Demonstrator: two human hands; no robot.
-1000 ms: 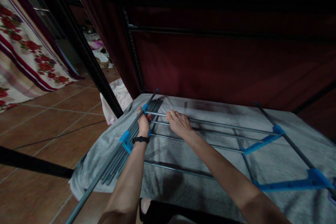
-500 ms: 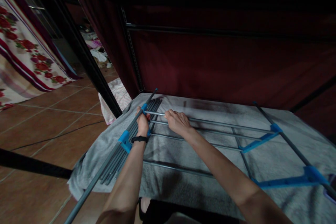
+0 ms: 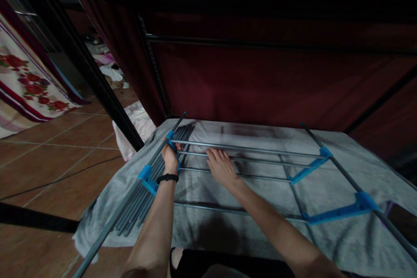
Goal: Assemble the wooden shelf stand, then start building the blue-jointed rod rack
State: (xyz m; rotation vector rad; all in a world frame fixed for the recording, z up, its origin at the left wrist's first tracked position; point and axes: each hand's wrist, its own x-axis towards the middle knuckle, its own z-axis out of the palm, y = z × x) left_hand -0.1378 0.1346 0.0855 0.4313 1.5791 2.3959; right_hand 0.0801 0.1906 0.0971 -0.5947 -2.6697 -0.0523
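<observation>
A frame of grey metal tubes with blue plastic brackets lies on a grey blanket (image 3: pixel 254 230). My left hand (image 3: pixel 170 156), with a black band at the wrist, is wrapped around the far blue bracket (image 3: pixel 170 135) on the left side tube (image 3: pixel 125 197); its palm side is hidden. My right hand (image 3: pixel 222 167) has its fingers bent over the second crossbar (image 3: pixel 260 161), near its left end. Just beyond runs the farthest crossbar (image 3: pixel 260 150), set between the left bracket and the right far bracket (image 3: pixel 309 170). Loose grey tubes (image 3: pixel 135 208) lie bunched beneath the left side.
Black posts (image 3: pixel 94 65) and a dark red curtain (image 3: pixel 260 87) enclose the blanket's far side. Another blue bracket (image 3: pixel 342 213) sits at the near right. To the left are a tiled floor (image 3: pixel 61 160), a cable (image 3: pixel 68 176) and a flowered cloth (image 3: pixel 29 78).
My right hand has shifted off the farthest crossbar, nearer to me, onto the second one. My left hand stays at the left bracket. The view has turned slightly right.
</observation>
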